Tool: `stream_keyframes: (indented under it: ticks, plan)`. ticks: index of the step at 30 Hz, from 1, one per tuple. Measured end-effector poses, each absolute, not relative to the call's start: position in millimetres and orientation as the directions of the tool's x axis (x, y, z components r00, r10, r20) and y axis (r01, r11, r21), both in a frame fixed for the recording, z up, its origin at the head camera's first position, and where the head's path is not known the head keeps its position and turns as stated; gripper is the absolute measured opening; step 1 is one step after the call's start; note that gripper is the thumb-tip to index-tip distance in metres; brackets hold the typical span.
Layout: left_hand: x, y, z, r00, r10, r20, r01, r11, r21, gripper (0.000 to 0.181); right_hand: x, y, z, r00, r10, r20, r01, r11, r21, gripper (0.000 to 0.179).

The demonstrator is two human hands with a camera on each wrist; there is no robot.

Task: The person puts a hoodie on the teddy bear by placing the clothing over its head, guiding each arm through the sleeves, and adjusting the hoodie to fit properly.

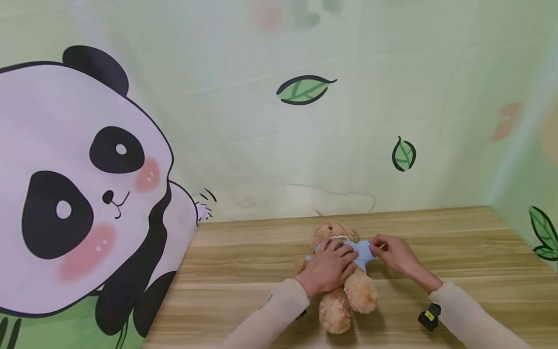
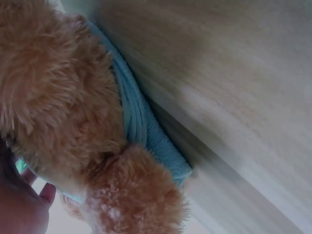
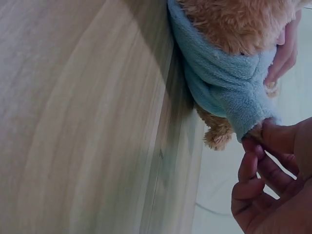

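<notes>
A tan plush teddy bear [image 1: 335,310] in a light blue top [image 1: 363,249] lies on its back, its head toward the wall and its legs toward me. My left hand [image 1: 329,266] rests on the bear's belly and chest, fingers spread over the blue cloth. With thumb and fingertips, my right hand [image 1: 394,252] pinches the end of the blue sleeve [image 3: 251,114] on the bear's right-hand side as I see it. A bit of tan fur shows at the cuff in the right wrist view. Fur and the top's blue edge [image 2: 134,107] fill much of the left wrist view.
The bear lies on a wood-grain table [image 1: 244,261]. Behind stands a pale green cloth wall [image 1: 244,145] printed with leaves, and a large printed panda [image 1: 144,111] covers the left side. A black wrist device [image 1: 429,317] hangs at my right sleeve.
</notes>
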State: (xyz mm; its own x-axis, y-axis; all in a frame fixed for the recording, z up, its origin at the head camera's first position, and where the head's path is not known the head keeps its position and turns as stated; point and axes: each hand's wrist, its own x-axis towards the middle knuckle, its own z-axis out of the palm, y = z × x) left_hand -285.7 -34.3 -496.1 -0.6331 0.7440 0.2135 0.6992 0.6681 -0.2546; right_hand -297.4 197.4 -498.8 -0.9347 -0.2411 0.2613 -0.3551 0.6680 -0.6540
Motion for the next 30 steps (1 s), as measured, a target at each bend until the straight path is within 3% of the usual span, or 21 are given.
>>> stream_keyframes:
  ticks: [7,14,21,30]
  plan:
    - [-282.7,-34.7,-496.0,-0.607,0.751,0.260,0.700,0.660,-0.272,0.033,-296.2,207.1,-500.6,-0.968,-0.210,0.140,-0.246,0.660,-0.709,0.013]
    - [-284.5,-35.1,-496.9,-0.583,0.795,0.167,0.758,0.606,-0.241,0.047,-297.3,204.1,-495.8,-0.955,-0.242,0.170,-0.289,0.647,-0.705,0.028]
    - [-286.4,-31.2,-498.9,-0.577,0.802,0.157,0.774,0.598,-0.210,0.049,-298.1,200.9,-502.2,-0.936,-0.253,0.246,-0.353,0.668,-0.655,0.008]
    - [-287.7,-30.9,-497.2,-0.541,0.809,0.229,0.778,0.585,-0.229,0.040,-299.3,207.4,-505.7,-0.975,-0.155,0.158,-0.222,0.662,-0.716,0.009]
